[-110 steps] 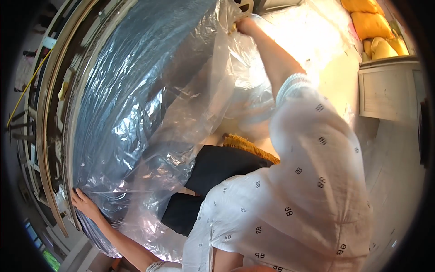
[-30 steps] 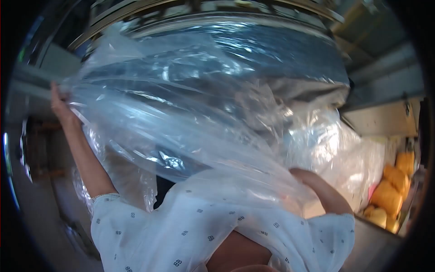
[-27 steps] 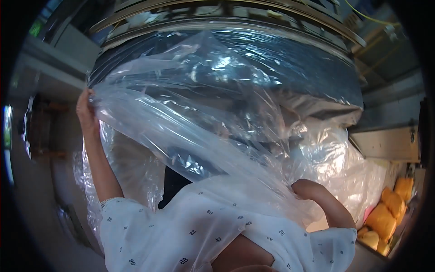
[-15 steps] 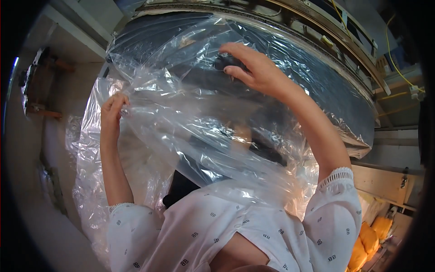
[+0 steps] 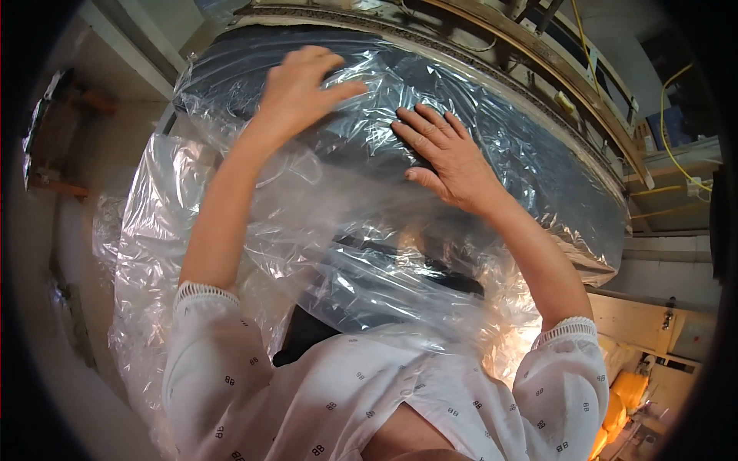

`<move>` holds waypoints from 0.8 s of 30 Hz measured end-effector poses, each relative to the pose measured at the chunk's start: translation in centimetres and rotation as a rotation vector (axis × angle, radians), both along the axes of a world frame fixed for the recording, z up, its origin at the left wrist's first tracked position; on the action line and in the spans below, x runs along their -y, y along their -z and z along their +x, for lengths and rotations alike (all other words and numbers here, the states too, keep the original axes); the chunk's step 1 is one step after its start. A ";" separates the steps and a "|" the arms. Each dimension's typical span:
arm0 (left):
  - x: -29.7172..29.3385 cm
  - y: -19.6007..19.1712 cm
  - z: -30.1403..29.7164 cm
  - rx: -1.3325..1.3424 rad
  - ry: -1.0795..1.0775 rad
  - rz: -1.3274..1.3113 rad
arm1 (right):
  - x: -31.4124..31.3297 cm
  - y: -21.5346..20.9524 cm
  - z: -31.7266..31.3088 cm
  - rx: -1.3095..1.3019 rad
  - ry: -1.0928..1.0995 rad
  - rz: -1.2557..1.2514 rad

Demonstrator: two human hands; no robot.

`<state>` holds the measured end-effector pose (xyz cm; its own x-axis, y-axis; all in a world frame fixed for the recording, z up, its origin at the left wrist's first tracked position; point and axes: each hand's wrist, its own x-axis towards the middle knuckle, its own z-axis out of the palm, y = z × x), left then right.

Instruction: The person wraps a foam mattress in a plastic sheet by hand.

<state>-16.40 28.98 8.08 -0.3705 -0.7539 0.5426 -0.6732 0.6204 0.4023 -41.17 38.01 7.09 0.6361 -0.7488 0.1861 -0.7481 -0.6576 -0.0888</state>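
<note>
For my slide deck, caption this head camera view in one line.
Left hand and right hand press flat on clear plastic sheeting draped over a large dark rounded object.

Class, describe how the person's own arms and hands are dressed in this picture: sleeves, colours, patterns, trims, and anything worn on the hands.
Both forearms are bare. The left hand and right hand wear no gloves, and no rings or watch can be made out. The white blouse carries a small dark repeating print. Its short sleeves end in a narrow lace-like trim, seen at the left cuff and right cuff.
</note>
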 end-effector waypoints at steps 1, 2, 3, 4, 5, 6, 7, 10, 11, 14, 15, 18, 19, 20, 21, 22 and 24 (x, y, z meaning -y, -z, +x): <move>1.0 0.6 -1.4 0.079 0.040 0.013 | 0.1 -0.1 0.0 0.009 -0.012 -0.002; 1.9 1.6 -2.1 0.072 0.183 -0.111 | 0.0 -0.2 0.1 0.010 -0.030 -0.008; 1.6 0.6 -2.9 -0.022 0.275 0.201 | -0.3 -0.4 0.0 0.019 -0.004 0.015; 1.4 -0.6 -3.2 -0.117 0.351 0.512 | -0.3 -0.3 0.1 0.035 0.014 0.036; 1.4 -1.3 -3.2 -0.107 0.317 0.500 | -0.4 -0.4 -0.1 0.029 0.036 0.042; 1.3 -1.9 -2.8 -0.206 0.372 0.487 | -0.7 -0.6 -0.1 0.048 0.010 0.033; 1.1 -2.4 -2.1 -0.306 0.426 0.476 | -0.9 -0.8 -0.2 0.043 0.039 0.042; 0.2 -5.4 0.1 -0.180 0.083 -0.257 | -0.8 -0.5 -0.1 0.029 0.071 0.031; -0.7 -6.3 0.5 -0.122 -0.068 -0.488 | -0.8 -0.6 -0.1 0.030 0.080 0.024; -4.9 -4.9 -1.4 -0.023 0.040 -0.416 | -0.8 -0.5 -0.4 0.039 0.101 0.029; -5.9 -3.8 -1.9 0.096 0.178 -0.262 | -0.7 -0.4 -0.5 0.050 0.083 0.024; -3.5 3.2 -0.5 0.278 -0.056 -0.129 | -0.5 -0.2 -0.2 0.064 0.058 0.015; -2.4 3.4 0.2 0.309 -0.046 -0.204 | -0.5 -0.2 -0.3 0.055 0.055 0.018; -1.5 3.5 0.6 0.309 -0.034 -0.207 | -0.4 -0.2 -0.4 0.046 0.051 0.020; -0.8 3.0 0.8 0.211 0.008 -0.070 | -0.4 -0.1 -0.6 0.048 0.062 0.027; -0.1 2.6 0.9 0.115 0.046 0.072 | -0.4 0.0 -0.7 0.048 0.074 0.030; 1.9 2.0 1.2 0.029 0.023 -0.040 | -0.4 0.1 -0.6 0.044 0.073 0.027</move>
<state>-15.24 27.06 6.12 -0.4035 -0.7232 0.5605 -0.6700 0.6507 0.3573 -41.75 38.38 6.94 0.5714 -0.7980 0.1916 -0.7889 -0.5984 -0.1399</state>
